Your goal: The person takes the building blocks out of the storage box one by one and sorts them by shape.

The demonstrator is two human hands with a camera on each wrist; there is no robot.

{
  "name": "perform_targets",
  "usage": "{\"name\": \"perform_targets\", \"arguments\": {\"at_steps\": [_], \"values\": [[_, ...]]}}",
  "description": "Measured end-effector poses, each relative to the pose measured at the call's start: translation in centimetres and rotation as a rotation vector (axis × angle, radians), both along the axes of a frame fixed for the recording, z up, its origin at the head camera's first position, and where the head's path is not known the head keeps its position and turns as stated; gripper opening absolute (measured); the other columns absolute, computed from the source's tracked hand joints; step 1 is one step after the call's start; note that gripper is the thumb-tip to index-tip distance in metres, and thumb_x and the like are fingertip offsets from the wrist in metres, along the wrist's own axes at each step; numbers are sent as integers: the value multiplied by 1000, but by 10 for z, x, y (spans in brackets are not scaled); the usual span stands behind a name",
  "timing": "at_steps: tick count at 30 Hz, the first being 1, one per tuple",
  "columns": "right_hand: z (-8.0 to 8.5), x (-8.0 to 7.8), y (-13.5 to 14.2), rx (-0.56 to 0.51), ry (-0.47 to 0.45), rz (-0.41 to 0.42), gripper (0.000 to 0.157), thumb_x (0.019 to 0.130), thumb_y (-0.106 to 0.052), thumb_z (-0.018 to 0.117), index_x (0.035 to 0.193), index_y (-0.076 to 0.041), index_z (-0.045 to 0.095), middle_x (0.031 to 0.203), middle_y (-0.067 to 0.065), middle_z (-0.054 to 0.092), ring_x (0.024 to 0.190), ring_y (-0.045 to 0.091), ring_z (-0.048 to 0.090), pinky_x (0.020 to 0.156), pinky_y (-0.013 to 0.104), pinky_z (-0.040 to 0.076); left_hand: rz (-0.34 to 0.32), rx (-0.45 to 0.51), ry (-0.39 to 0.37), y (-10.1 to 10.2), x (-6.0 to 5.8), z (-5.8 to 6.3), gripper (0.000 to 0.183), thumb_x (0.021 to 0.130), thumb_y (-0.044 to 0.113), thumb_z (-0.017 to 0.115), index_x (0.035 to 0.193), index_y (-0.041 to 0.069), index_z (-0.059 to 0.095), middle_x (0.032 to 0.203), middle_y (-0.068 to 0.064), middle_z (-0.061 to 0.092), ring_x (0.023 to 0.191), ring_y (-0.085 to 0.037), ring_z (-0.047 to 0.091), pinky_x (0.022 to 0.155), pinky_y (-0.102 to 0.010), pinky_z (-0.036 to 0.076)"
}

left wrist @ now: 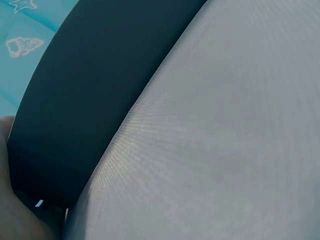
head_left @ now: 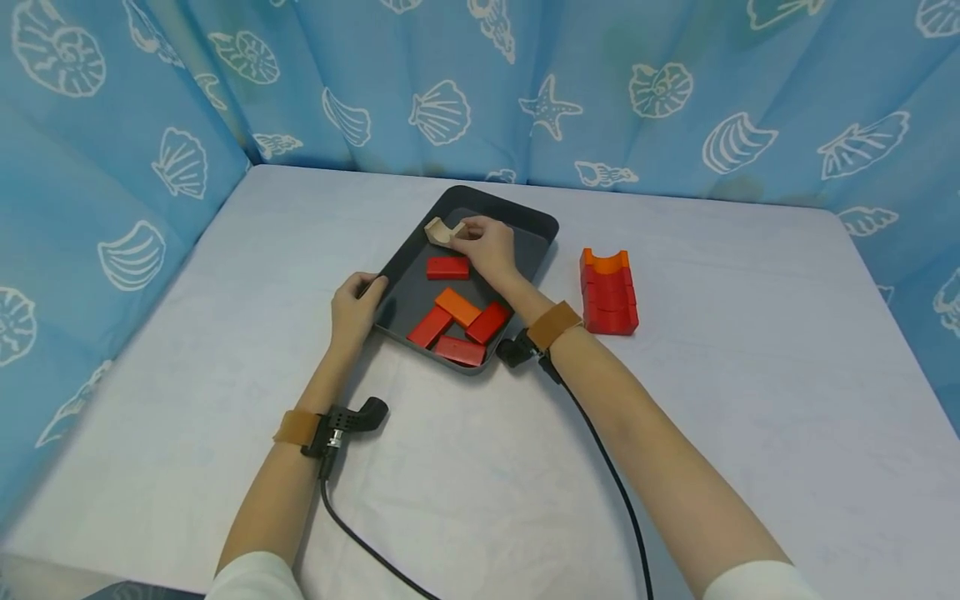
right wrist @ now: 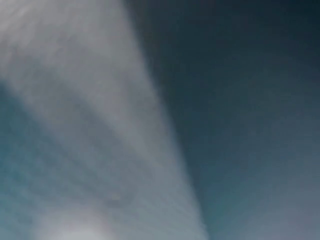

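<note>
In the head view a dark grey tray [head_left: 401, 293] lies at an angle on the table. My left hand [head_left: 356, 312] grips the tray's left rim; the left wrist view shows part of that hand [left wrist: 15, 212] against the tray's outer wall [left wrist: 95, 85]. Over the tray's far left part, my right hand [head_left: 487, 248] pinches a pale wooden block [head_left: 439, 232] with a curved notch. A red block [head_left: 447, 267] lies below it in the tray. Nearer me, an orange block [head_left: 457, 307] sits among red blocks [head_left: 487, 322]. The right wrist view is blurred and shows no hand.
Right of the tray stands a row of red notched blocks [head_left: 610, 300] with an orange notched block [head_left: 606, 263] at its far end. A white cloth covers the table [head_left: 750, 375]. Blue shell-print curtains [head_left: 495, 108] rise behind it. Black cables [head_left: 611, 462] trail from both wrist cameras.
</note>
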State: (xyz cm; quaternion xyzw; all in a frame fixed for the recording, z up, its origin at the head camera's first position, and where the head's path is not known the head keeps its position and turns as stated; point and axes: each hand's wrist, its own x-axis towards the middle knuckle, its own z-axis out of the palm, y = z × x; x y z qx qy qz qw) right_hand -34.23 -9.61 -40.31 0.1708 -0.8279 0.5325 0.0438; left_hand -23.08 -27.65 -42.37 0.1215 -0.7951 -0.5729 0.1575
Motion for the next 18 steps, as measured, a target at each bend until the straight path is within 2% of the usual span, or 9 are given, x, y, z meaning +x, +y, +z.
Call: {"name": "perform_targets", "arguments": {"at_steps": [10,18], "values": [[3,6,0,-94,-47,81,38,76,-6,70,111,5,59,106,15,61,96,21,57,80,22,42,-6,-6,2,1,1,0,31,88,23,54,101,-4,60,96,-14,59,83,-17,49,75,-27,37],[4,8,3,-119,-87,96,38,75,-5,71,111,4,60,106,14,61,96,20,57,80,22,42,-8,-8,-10,1,2,2,30,88,22,54,102,-4,60,95,-13,58,82,-15,48,74,-26,36]]}}
